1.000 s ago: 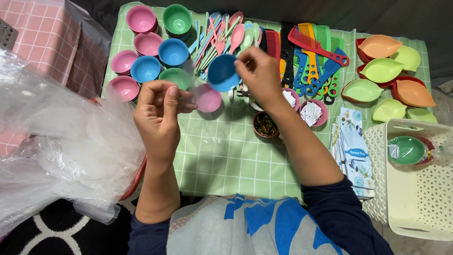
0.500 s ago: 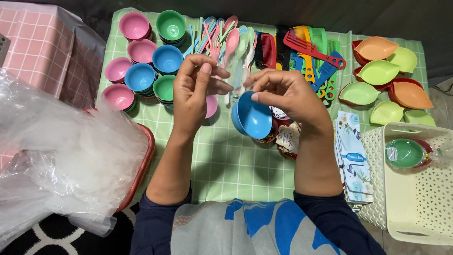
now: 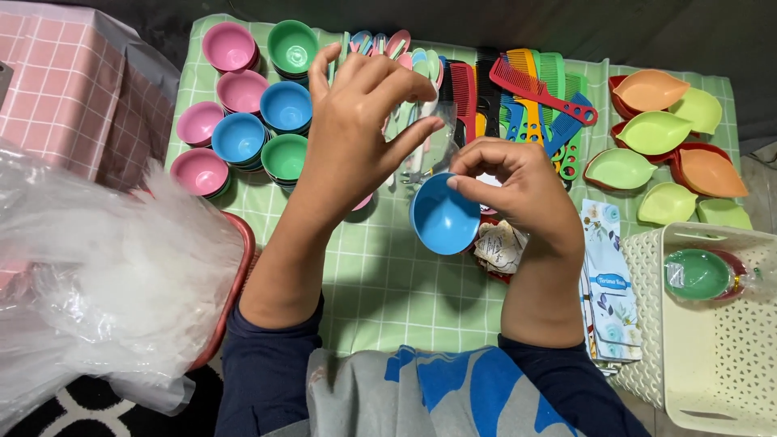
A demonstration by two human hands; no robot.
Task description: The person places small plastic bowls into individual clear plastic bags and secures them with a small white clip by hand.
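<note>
My right hand (image 3: 518, 190) pinches the rim of a small blue bowl (image 3: 443, 215) between thumb and fingers, grip clenched on it, bowl tilted with its hollow toward me, raised just above the bench (image 3: 388, 283); my left hand (image 3: 356, 133) is lifted beside it, fingers curled about the edge of a thin clear plastic bag (image 3: 429, 133), though I cannot tell how firmly it holds; the bowl sits just below and to the right of that film. In my judgement the step in hand is bringing bowl and bag together; the next move calls for the bag mouth held apart and the bowl kept level on entry. Outward: stacked pink, blue and green bowls (image 3: 259, 113) on the left; combs (image 3: 526, 89) and spoons (image 3: 405, 48) beyond; leaf-shaped dishes (image 3: 672, 137) at right; a white basket (image 3: 712, 340) holding a wrapped green bowl (image 3: 696, 273); a heap of clear bags (image 3: 97, 283) at far left.
</note>
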